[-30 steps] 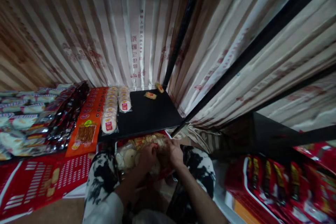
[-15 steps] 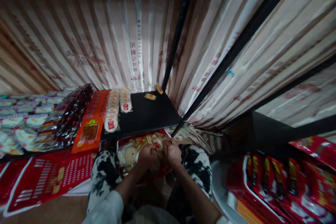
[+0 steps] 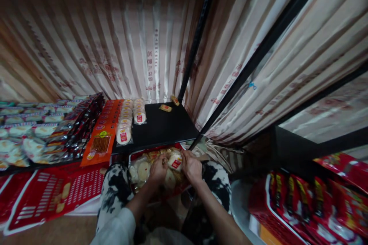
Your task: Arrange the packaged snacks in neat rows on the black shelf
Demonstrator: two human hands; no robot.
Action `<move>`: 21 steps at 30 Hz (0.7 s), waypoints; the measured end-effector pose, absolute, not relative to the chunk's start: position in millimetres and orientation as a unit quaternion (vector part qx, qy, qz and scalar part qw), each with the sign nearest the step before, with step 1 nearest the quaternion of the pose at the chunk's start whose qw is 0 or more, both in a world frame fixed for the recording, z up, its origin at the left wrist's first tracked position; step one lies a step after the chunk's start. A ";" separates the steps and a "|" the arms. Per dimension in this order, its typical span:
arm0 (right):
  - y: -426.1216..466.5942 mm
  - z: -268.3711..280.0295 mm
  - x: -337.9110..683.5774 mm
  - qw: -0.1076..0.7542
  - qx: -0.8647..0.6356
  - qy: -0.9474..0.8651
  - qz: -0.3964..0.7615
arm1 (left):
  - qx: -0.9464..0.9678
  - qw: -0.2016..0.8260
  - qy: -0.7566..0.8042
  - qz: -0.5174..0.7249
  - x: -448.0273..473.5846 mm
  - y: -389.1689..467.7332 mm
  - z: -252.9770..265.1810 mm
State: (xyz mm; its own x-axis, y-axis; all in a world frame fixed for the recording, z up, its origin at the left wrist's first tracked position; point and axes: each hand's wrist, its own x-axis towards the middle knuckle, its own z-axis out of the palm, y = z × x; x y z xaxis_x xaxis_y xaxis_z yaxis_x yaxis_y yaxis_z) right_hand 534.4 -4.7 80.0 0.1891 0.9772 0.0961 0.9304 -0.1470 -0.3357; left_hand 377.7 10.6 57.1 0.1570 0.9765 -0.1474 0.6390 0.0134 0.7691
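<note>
The right hand pinches the edge of a white cracker pack with a red label. The left hand is curled up close on the other side — I can't tell what its fingers hold. The pack sits between the hands, over a red basket with more packs in it. Just past the basket, two rows of round crackers lie on a black shelf.
</note>
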 end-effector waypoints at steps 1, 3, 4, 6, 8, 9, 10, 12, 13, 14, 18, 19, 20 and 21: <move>-3.7 84.7 533.7 0.165 -0.753 -0.632 0.076 | 0.662 0.377 0.606 0.229 378.5 11.3 57.7; -1.2 91.7 532.3 0.174 -0.748 -0.634 0.089 | 0.655 0.397 0.601 0.226 381.3 12.8 57.3; 0.0 93.6 531.8 0.176 -0.745 -0.636 0.097 | 0.650 0.409 0.601 0.220 383.2 13.4 56.5; 2.1 93.9 531.3 0.174 -0.742 -0.638 0.111 | 0.639 0.426 0.606 0.205 387.1 14.4 54.4; 3.0 89.8 531.6 0.159 -0.750 -0.629 0.126 | 0.630 0.433 0.615 0.195 390.3 15.0 52.5; 2.8 86.4 532.1 0.146 -0.759 -0.620 0.133 | 0.628 0.435 0.616 0.193 391.3 15.1 51.8; 2.2 82.5 532.7 0.131 -0.767 -0.612 0.140 | 0.626 0.438 0.616 0.193 391.9 15.0 51.3; 0.0 74.6 534.6 0.111 -0.778 -0.602 0.146 | 0.618 0.449 0.614 0.197 391.7 14.3 50.5; -1.4 71.2 535.7 0.109 -0.779 -0.600 0.143 | 0.613 0.457 0.612 0.202 391.0 13.9 50.0; -2.6 68.5 536.9 0.116 -0.778 -0.602 0.136 | 0.605 0.466 0.611 0.210 390.1 13.6 49.3; -3.1 69.0 539.7 0.180 -0.760 -0.613 0.117 | 0.550 0.511 0.605 0.266 386.9 15.8 44.8; -1.6 71.5 539.1 0.199 -0.755 -0.613 0.119 | 0.531 0.525 0.602 0.283 386.5 17.6 43.7; 0.6 74.3 537.9 0.217 -0.750 -0.612 0.125 | 0.510 0.541 0.598 0.299 386.3 19.7 42.7; 3.4 77.1 535.8 0.234 -0.747 -0.607 0.136 | 0.489 0.556 0.593 0.316 386.1 22.2 42.0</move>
